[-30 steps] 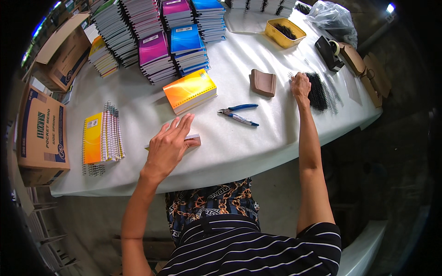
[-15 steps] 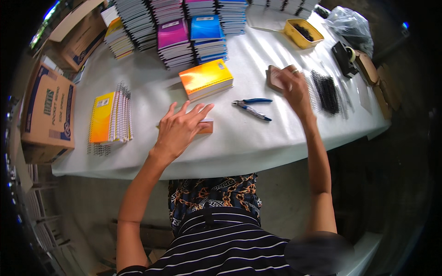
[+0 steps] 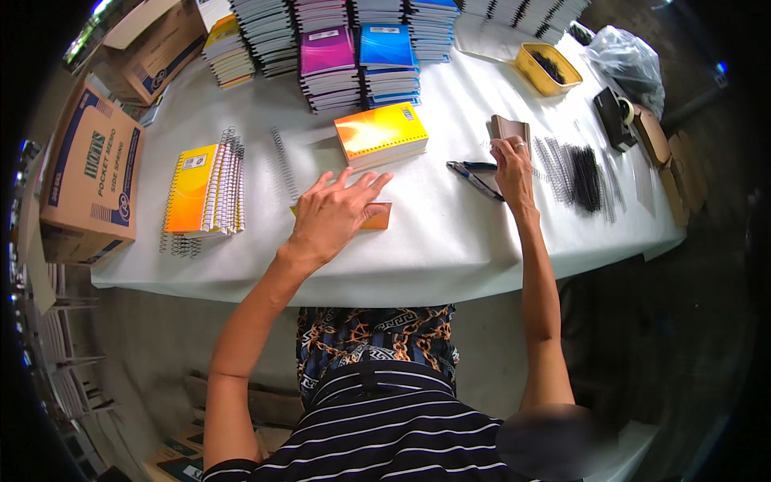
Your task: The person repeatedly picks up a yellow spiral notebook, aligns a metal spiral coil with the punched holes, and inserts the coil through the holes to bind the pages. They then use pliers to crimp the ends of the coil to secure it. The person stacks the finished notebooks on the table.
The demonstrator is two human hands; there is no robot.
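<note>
My left hand [image 3: 337, 215] lies with fingers spread over a small yellow-and-orange notebook [image 3: 376, 217], which it mostly hides. My right hand [image 3: 514, 173] is at the near end of a brown grooved block [image 3: 511, 128]. Its fingers are pinched together; a faint thin thing seems to be at the tips, too small to name. Blue-handled cutting pliers [image 3: 475, 178] lie just left of that hand, partly behind it. Beyond my left hand sits a stack of yellow-orange notepads [image 3: 381, 132] with punched holes. A loose wire coil [image 3: 283, 163] lies left of the stack.
Spiral-bound yellow notebooks [image 3: 191, 193] are piled at the left beside cardboard boxes [image 3: 92, 177]. Tall stacks of purple [image 3: 327, 52] and blue [image 3: 387, 48] notebooks stand at the back. On the right are black wire coils [image 3: 582, 177], a yellow tub [image 3: 548, 68] and a tape dispenser [image 3: 614, 120].
My right hand has come off the top of the brown block toward me, its fingers now pinched beside the pliers. My left hand stays on the notebook. The whole view has shifted slightly.
</note>
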